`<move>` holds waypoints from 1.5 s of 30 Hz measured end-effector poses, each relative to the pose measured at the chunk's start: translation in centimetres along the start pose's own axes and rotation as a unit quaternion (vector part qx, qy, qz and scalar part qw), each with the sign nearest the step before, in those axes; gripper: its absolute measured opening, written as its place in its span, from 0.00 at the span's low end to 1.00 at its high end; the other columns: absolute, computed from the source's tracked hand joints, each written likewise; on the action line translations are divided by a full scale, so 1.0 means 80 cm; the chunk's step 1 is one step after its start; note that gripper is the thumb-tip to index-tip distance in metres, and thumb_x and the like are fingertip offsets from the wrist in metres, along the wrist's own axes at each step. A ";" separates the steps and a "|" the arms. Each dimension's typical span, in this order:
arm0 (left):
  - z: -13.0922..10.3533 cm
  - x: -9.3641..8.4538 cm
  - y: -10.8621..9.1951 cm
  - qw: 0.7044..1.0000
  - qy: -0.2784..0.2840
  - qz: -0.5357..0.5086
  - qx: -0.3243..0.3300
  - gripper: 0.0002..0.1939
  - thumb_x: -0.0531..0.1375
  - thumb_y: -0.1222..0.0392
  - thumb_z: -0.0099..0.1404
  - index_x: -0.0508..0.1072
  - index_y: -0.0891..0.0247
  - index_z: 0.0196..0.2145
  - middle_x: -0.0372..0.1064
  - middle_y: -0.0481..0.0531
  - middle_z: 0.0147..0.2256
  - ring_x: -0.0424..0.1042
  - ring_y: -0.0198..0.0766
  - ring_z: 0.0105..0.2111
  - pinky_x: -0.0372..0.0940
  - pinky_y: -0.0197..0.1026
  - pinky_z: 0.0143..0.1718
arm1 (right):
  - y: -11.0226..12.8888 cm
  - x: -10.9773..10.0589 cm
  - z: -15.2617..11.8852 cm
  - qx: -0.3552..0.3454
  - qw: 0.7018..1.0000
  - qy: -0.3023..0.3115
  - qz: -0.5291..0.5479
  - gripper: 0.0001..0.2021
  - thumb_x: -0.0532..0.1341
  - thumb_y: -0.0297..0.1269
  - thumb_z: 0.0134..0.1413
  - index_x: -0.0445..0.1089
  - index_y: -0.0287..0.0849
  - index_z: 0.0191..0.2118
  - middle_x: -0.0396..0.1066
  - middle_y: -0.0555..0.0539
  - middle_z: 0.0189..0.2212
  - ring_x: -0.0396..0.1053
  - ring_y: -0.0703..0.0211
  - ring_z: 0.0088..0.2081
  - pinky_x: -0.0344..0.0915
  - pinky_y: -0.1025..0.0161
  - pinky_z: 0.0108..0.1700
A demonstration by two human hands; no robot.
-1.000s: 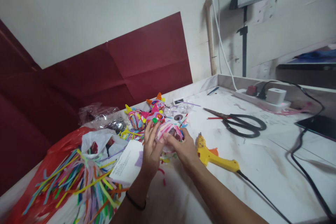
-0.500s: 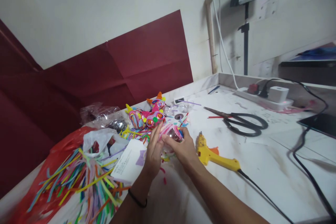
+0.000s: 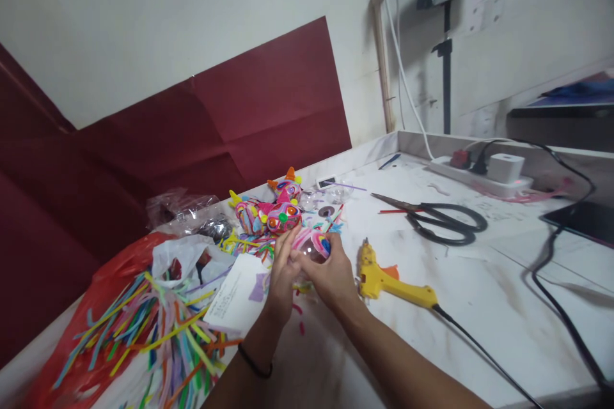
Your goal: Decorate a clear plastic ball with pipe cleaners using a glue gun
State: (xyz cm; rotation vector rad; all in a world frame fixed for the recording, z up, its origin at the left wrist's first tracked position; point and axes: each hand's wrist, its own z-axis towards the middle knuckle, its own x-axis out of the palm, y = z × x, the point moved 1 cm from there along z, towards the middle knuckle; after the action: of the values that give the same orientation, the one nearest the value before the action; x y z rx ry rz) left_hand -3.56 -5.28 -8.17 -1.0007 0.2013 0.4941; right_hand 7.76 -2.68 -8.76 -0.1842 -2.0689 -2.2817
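Note:
Between my two hands is a clear plastic ball (image 3: 313,244), partly covered with pink, white and blue fuzzy strips. My left hand (image 3: 283,271) closes on its left side, fingers pointing up. My right hand (image 3: 333,273) wraps round its right side, with the thumb across the front. Just behind the ball sit colourful decorated figures (image 3: 283,217) with orange and yellow points and round eyes. To the right of my right hand lies a yellow glue gun (image 3: 393,284). A white card (image 3: 237,291) is left of my left hand.
Many coloured pipe cleaners (image 3: 167,339) spread over a red plastic bag (image 3: 96,313) at left. Black-handled scissors (image 3: 432,217) lie at right, before a power strip (image 3: 484,179) with cables. A dark phone-like slab (image 3: 580,227) sits at the right edge.
The ball has turned slightly in my hands, so more of its blue patch shows on the right. Both hands stay on it, and the view has shifted slightly.

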 end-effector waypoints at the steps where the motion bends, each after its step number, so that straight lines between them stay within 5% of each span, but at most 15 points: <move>1: 0.000 0.000 0.000 1.000 0.008 -0.005 -0.008 0.30 0.50 0.53 0.61 0.66 0.62 0.59 0.56 0.57 0.61 0.54 0.53 0.64 0.51 0.52 0.64 | 0.001 0.000 0.000 0.002 1.000 -0.002 -0.001 0.24 0.67 0.47 0.35 0.63 0.44 0.39 0.71 0.48 0.33 0.68 0.52 0.34 0.64 0.60 0.37; 6: 0.002 -0.003 0.002 0.995 0.067 -0.057 -0.038 0.37 0.56 0.60 0.50 0.63 0.61 0.61 0.50 0.56 0.64 0.49 0.55 0.65 0.49 0.52 0.65 | -0.004 0.000 0.003 0.014 1.000 -0.004 0.000 0.24 0.66 0.48 0.36 0.62 0.43 0.40 0.71 0.49 0.32 0.69 0.53 0.33 0.64 0.60 0.36; 12: 0.004 -0.004 0.006 0.995 0.099 0.017 -0.019 0.48 0.56 0.70 0.39 0.59 0.60 0.62 0.47 0.57 0.64 0.48 0.55 0.66 0.45 0.54 0.66 | -0.013 0.003 0.008 0.019 1.000 -0.007 0.001 0.24 0.67 0.48 0.35 0.61 0.44 0.39 0.70 0.50 0.30 0.70 0.52 0.32 0.65 0.59 0.35; 20: -0.001 0.013 0.003 0.996 0.007 0.086 0.025 0.42 0.67 0.65 0.43 0.62 0.62 0.57 0.55 0.63 0.59 0.60 0.55 0.60 0.57 0.53 0.61 | -0.009 0.004 0.005 0.033 0.999 -0.006 -0.005 0.25 0.67 0.48 0.33 0.60 0.45 0.39 0.70 0.49 0.32 0.71 0.49 0.35 0.66 0.57 0.38; 27: -0.001 0.028 0.012 0.990 -0.113 0.084 -0.020 0.26 0.65 0.62 0.53 0.66 0.63 0.50 0.63 0.62 0.54 0.66 0.50 0.55 0.60 0.54 0.57 | -0.005 0.006 -0.005 0.027 1.000 0.011 -0.007 0.25 0.64 0.50 0.35 0.58 0.45 0.40 0.69 0.46 0.35 0.70 0.48 0.38 0.67 0.56 0.40; 35: -0.003 0.028 0.017 0.987 -0.132 0.073 -0.061 0.24 0.59 0.66 0.57 0.67 0.61 0.52 0.64 0.60 0.55 0.65 0.48 0.55 0.59 0.54 0.58 | -0.008 0.010 -0.010 0.024 0.999 0.029 -0.019 0.24 0.60 0.51 0.40 0.55 0.45 0.41 0.67 0.43 0.37 0.70 0.45 0.39 0.66 0.52 0.41; 45: -0.003 0.023 0.019 0.980 -0.122 0.157 0.001 0.21 0.57 0.61 0.62 0.69 0.61 0.54 0.66 0.60 0.54 0.65 0.49 0.56 0.58 0.56 0.60 | -0.010 0.011 -0.020 -0.007 0.997 0.046 -0.061 0.21 0.56 0.54 0.48 0.56 0.44 0.42 0.66 0.41 0.41 0.70 0.44 0.41 0.65 0.53 0.41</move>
State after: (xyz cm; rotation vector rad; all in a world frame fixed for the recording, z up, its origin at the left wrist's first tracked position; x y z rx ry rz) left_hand -2.73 -4.22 -10.15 -0.9000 0.1396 0.8981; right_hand 6.74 -4.19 -9.60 0.0481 -2.0730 -2.3242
